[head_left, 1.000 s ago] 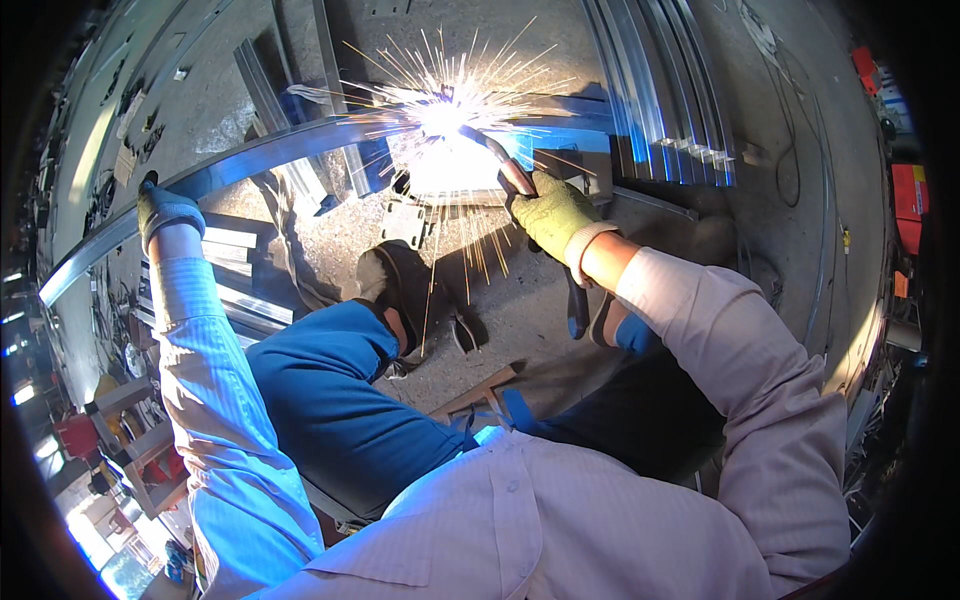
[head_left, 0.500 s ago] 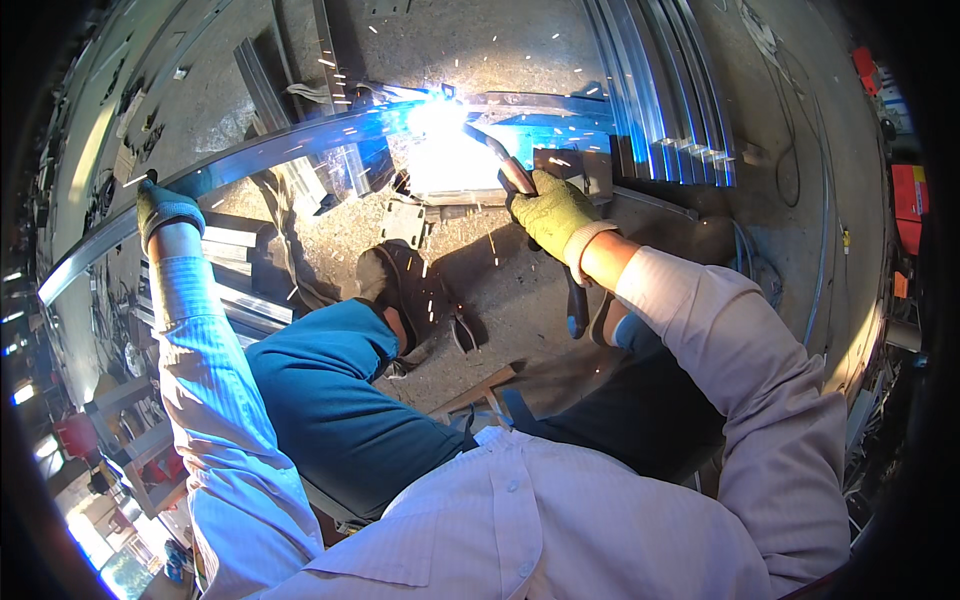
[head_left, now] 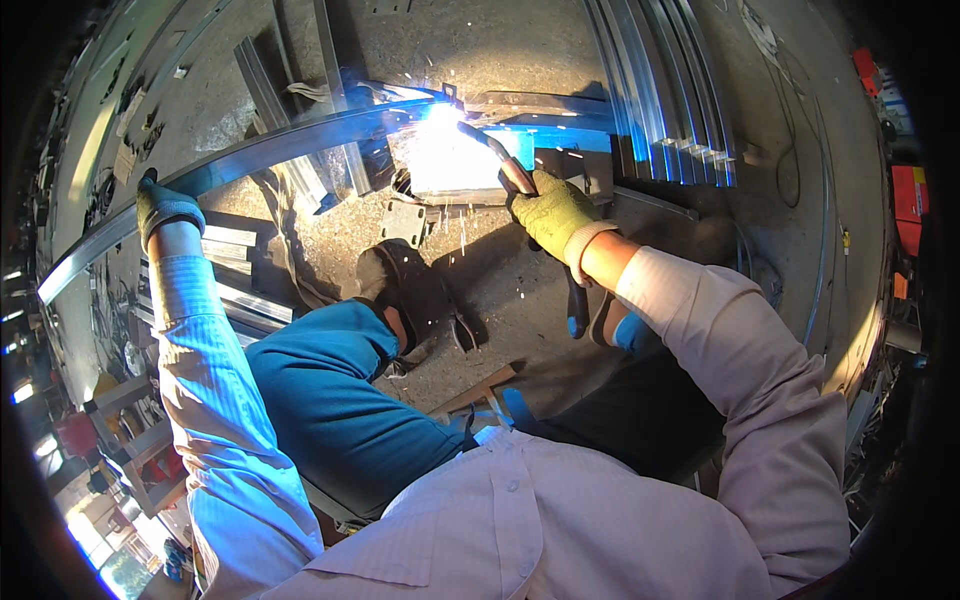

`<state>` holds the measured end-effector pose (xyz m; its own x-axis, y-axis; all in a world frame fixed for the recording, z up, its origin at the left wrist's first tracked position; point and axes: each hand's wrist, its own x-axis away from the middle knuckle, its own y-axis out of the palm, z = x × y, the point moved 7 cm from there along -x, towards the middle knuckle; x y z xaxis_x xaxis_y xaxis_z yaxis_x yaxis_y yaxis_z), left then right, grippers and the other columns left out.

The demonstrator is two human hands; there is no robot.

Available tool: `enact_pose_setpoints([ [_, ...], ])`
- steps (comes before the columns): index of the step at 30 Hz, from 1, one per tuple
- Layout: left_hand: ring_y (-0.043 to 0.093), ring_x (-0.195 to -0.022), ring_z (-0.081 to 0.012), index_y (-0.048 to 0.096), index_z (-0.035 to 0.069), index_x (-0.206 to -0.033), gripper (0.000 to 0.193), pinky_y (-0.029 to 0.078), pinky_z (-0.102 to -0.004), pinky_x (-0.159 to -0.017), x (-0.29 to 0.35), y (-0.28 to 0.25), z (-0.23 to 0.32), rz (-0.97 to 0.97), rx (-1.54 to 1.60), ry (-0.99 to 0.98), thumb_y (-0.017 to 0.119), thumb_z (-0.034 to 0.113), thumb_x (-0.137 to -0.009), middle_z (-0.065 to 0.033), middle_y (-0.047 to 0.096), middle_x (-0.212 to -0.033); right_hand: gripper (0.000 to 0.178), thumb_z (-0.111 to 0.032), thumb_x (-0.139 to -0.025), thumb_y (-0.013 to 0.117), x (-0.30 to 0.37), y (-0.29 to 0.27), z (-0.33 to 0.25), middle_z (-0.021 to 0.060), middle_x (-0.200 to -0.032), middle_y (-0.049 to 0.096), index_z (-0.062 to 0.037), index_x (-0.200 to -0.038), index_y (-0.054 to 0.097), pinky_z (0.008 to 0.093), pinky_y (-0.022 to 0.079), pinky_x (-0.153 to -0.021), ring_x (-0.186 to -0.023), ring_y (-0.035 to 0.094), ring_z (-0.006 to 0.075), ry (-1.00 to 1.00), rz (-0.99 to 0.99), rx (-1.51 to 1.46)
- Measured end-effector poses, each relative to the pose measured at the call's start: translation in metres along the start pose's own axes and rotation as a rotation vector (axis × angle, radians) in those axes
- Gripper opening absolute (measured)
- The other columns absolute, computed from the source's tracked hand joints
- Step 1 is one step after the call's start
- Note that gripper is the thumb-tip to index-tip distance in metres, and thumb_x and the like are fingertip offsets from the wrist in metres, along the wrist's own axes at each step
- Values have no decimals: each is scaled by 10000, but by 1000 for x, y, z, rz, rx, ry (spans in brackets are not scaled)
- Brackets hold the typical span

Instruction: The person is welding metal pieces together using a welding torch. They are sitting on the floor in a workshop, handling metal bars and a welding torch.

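A long metal bar (head_left: 290, 143) runs from the lower left up to a glaring white-blue arc near the top middle. Toward the bar's left end, my gloved left hand (head_left: 168, 212) is closed around it. My right hand (head_left: 556, 215), in a yellow-green glove, grips a welding torch (head_left: 517, 175). The torch's bent neck points up and left, its tip at the arc against the bar's right end. Glare hides the joint itself. Below the arc is a metal block (head_left: 585, 175), partly washed out by light.
Several long metal profiles (head_left: 665, 100) lie at the upper right. More metal pieces (head_left: 235, 245) lie by my left forearm. A small plate with holes (head_left: 403, 222) and pliers (head_left: 464, 330) are on the floor near my shoe (head_left: 390, 285). Cables (head_left: 800, 150) trail at the right; a red box (head_left: 908, 205) stands beyond.
The arc's glare has shrunk and shifted slightly right and down, with the torch tip a little lower. Fewer sparks fly. My left hand and the bar look unmoved.
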<state>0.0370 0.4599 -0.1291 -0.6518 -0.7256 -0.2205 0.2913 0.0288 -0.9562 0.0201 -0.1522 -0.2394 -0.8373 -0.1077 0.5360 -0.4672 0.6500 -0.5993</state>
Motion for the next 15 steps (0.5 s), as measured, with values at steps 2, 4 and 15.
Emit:
enact_pose_setpoints([
  [2, 688, -1290, -371, 544, 67, -1530, 654, 561, -446, -1087, -1, -1, 1, 11, 34, 15, 669, -38, -897, -258, 663, -1433, 418, -367, -960, 658, 0, 2, 3, 259, -1151, 743, -56, -1237, 692, 482, 539, -946, -1085, 710, 444, 38, -17, -6],
  [4, 686, -1292, -366, 531, 64, -1539, 651, 565, -440, -1077, -3, 1, -3, 7, 67, -2, 643, -50, -908, -256, 657, -1443, 412, -365, -963, 656, -1, 2, 3, 257, -1155, 743, -64, -1241, 693, 478, 539, -945, -1084, 709, 442, 44, -28, 8],
  [15, 589, -1379, -380, 550, 32, -1505, 500, 475, -486, -1157, -21, 43, -13, -249, 1266, -369, 447, 273, -1079, -212, 609, -1519, 402, -410, -972, 655, -1, -9, 4, 232, -1107, 752, -79, -1196, 693, 466, 546, -898, -1042, 719, 422, -8, 9, 5],
])
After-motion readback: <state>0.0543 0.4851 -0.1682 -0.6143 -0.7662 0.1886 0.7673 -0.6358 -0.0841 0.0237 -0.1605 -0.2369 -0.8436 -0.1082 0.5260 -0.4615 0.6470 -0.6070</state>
